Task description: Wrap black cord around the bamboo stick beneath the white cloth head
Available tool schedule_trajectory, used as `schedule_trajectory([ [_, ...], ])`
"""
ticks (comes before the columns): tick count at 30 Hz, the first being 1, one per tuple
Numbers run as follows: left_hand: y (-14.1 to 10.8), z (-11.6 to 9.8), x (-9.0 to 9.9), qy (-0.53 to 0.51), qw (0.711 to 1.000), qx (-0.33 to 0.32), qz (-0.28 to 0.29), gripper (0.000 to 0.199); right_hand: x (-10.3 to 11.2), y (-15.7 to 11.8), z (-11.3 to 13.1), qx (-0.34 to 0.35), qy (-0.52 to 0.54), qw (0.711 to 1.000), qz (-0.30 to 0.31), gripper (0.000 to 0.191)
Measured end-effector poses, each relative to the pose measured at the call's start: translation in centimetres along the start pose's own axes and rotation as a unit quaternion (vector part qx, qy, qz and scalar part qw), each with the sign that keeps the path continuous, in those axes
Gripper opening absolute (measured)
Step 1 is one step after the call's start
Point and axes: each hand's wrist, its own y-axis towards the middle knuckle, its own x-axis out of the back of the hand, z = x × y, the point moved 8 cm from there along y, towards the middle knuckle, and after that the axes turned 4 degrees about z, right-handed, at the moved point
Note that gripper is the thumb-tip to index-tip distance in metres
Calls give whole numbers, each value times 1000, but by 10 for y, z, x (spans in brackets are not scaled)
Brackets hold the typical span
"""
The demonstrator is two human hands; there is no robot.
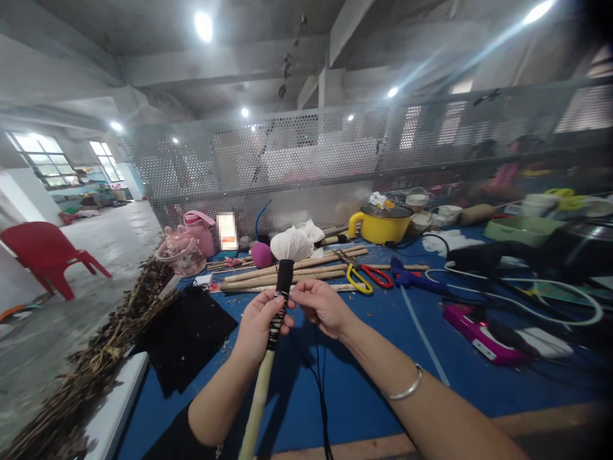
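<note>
My left hand [260, 319] is closed around a pale wooden stick [259, 402], held upright and tilted a little. A black fabric wrap [285, 278] covers its upper part, with cord wound in turns over the lower wrap. At the top end shows a rounded white cloth bundle [290, 245]; whether it is fixed to the stick I cannot tell. Just right of the wrap, my right hand [323, 308] has its fingers pinched together, apparently on the thin black cord [322, 383], which also hangs down over the blue table [373, 358]. The pinch point itself is too small to make out.
Several bare sticks [297, 273] lie behind my hands, with yellow-and-red-handled scissors [366, 278] and a blue glue gun [416, 278]. A magenta power strip [483, 333] is at right, a yellow pot [383, 227] behind. Black cloth [186, 335] and dried twigs [96, 348] lie left.
</note>
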Motion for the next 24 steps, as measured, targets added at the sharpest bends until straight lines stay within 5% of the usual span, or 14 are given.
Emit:
schedule_trajectory([
  [5, -1, 9, -6, -11, 994, 94, 49, 36, -5, 2, -5, -23, 11, 998, 61, 36],
  [8, -4, 19, -6, 17, 986, 157, 45, 40, 3, 4, -8, -21, -10, 999, 39, 32],
  [15, -5, -5, 3, 274, 958, -63, -58, 40, 10, 8, -17, -33, -66, 997, -1, 29],
  [24, 2, -2, 7, 57, 998, -10, -31, 37, 5, 3, -5, -3, -31, 999, 28, 26],
])
